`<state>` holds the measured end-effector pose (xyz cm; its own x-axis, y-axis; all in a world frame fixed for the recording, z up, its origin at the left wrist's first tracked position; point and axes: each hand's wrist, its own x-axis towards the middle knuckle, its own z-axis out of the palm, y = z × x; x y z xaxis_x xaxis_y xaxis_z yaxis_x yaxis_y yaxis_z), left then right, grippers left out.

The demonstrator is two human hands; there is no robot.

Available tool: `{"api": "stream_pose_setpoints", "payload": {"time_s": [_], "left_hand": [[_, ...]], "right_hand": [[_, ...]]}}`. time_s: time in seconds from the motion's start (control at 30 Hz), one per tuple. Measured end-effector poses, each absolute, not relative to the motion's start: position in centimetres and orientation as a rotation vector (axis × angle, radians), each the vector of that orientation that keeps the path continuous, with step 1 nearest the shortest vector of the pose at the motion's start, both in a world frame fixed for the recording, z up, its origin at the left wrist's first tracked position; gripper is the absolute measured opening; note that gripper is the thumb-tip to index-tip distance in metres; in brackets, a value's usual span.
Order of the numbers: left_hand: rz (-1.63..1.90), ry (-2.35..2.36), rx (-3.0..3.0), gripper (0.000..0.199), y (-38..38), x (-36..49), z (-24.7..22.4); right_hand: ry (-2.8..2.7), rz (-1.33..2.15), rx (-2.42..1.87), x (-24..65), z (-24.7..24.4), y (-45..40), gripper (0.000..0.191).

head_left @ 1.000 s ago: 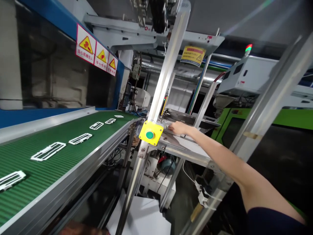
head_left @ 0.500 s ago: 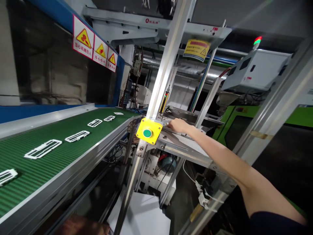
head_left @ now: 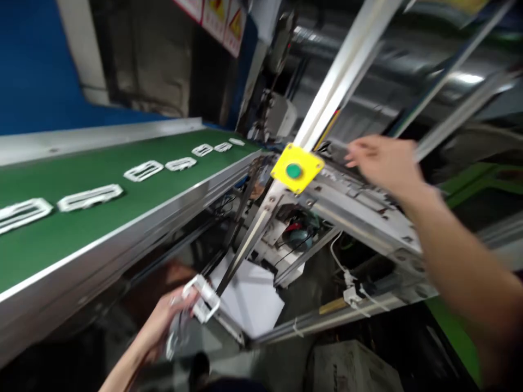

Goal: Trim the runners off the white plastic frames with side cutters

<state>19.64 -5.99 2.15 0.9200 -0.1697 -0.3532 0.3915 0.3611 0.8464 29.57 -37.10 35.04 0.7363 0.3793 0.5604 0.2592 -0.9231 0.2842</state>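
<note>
Low in front, my left hand (head_left: 165, 313) is closed on a white plastic frame (head_left: 203, 299); another whitish piece hangs blurred just under the fingers. My right hand (head_left: 386, 163) is raised above a metal work fixture (head_left: 355, 193) on the right-hand bench. Its fingers are loosely bent and a little apart, smeared by motion, and I see nothing between them. Left of this hand, a yellow box (head_left: 308, 173) with a green push button (head_left: 293, 171) is mounted on an aluminium post (head_left: 339, 65).
On the left runs a green conveyor belt (head_left: 93, 231) carrying several white frames (head_left: 90, 197), bordered by a metal rail (head_left: 163, 209). White sheets or panels (head_left: 249, 296) lie below the post. A carton (head_left: 353, 367) stands low at the right. Cables hang beneath the bench.
My right hand has lifted off the fixture and drawn back toward me. My left hand has come into view with the white plastic frame. The view has tilted down and swung left.
</note>
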Motion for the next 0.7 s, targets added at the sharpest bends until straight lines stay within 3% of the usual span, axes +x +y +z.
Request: {"api": "stream_pose_setpoints", "payload": {"time_s": [0.1, 0.3, 0.53, 0.6, 0.7], "left_hand": [[-0.342, 0.126, 1.072, 0.027, -5.8, 18.5, 3.1], [-0.413, 0.017, 0.982, 0.021, -7.4, 19.4, 6.8], [-0.241, -0.056, 0.569, 0.018, -10.7, 18.3, 11.3], [-0.283, -0.101, 0.547, 0.016, -12.3, 17.9, 13.0], [-0.302, -0.112, 0.667, 0.025, -14.1, 17.2, 14.5]], "right_hand": [[0.667, 1.271, 2.704, 24.4, 33.9, -33.9, 0.030], [1.178, 0.945, 2.534, 18.9, 29.4, -30.0, 0.018], [1.031, 0.089, 3.581, 17.6, 21.4, -28.4, 0.036], [1.043, 0.198, 3.805, 16.6, 20.2, -28.0, 0.036], [0.963, 0.614, 3.719, 15.9, 22.1, -29.1, 0.033]]}}
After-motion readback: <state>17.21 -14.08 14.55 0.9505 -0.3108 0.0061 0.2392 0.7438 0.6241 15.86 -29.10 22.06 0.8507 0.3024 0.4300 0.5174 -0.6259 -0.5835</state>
